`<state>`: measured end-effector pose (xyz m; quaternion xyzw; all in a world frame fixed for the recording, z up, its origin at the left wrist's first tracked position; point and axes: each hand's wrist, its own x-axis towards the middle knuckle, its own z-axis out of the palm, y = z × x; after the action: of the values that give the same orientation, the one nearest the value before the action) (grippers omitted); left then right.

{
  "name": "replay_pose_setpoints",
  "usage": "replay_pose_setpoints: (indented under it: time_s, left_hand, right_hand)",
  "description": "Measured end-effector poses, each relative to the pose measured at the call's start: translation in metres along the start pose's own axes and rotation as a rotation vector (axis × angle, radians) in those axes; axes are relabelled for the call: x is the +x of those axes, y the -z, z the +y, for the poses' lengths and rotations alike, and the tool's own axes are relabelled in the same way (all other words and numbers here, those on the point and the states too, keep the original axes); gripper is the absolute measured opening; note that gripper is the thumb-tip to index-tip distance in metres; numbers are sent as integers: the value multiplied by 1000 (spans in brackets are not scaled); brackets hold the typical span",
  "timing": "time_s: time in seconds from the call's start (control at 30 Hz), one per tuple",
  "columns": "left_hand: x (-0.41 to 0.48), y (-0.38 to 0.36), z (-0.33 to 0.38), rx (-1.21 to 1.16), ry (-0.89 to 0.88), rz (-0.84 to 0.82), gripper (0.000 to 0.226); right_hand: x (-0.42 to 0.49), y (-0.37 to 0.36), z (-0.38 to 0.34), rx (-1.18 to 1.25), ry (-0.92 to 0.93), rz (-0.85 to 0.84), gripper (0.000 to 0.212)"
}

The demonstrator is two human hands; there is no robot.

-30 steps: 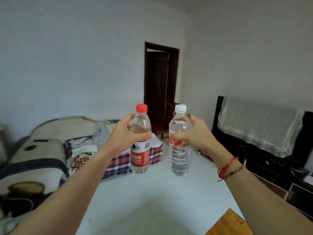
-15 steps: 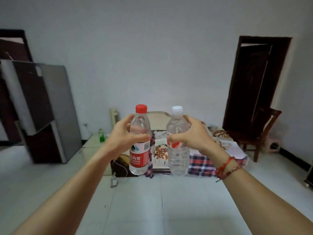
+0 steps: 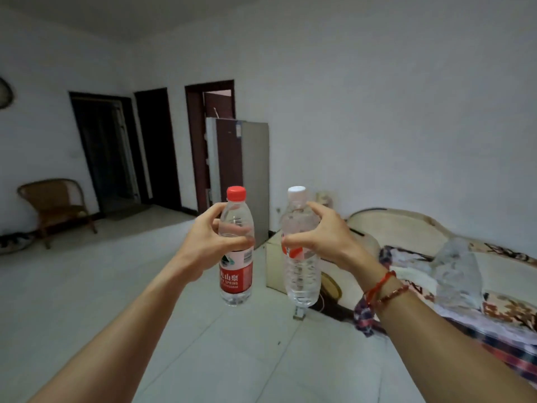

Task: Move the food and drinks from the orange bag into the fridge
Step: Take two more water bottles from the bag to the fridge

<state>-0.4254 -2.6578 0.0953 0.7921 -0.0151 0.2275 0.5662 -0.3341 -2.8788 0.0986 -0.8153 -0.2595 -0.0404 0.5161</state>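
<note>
My left hand [image 3: 209, 239] grips a clear water bottle with a red cap and red label [image 3: 236, 274], held upright in front of me. Beside it, my right hand [image 3: 322, 237] grips a second clear water bottle with a white cap [image 3: 302, 280], also upright. The two bottles are a short gap apart. Straight behind them, against the far wall, stands the grey fridge [image 3: 252, 170] with its dark door swung open to the left. The orange bag is not in view.
A bed with a patterned blanket [image 3: 453, 274] fills the right side. A small pale cabinet [image 3: 274, 269] stands by the fridge. A wicker chair [image 3: 55, 207] sits at the far left near dark doorways [image 3: 107, 152]. Pale tiled floor [image 3: 116, 274] lies between me and the fridge.
The view has swung left across the room: the bed slid to the right and the fridge came to the centre. Both hands keep the same hold on the bottles.
</note>
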Motion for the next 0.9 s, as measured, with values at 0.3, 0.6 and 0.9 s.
replay_pose_setpoints:
  time_s: [0.3,0.6,0.9]
  left_hand:
    - [-41,77,3,69,33,207,53]
    - [-47,130,-22,93,61,297,60]
    - [-40,175,-42,104,71,299,65]
  right_hand:
    - [25,-81,-35,110,94,-170,54]
    - [44,-139,-54,167,136,-214,64]
    - [59,-181,-68,172,151,-199,52]
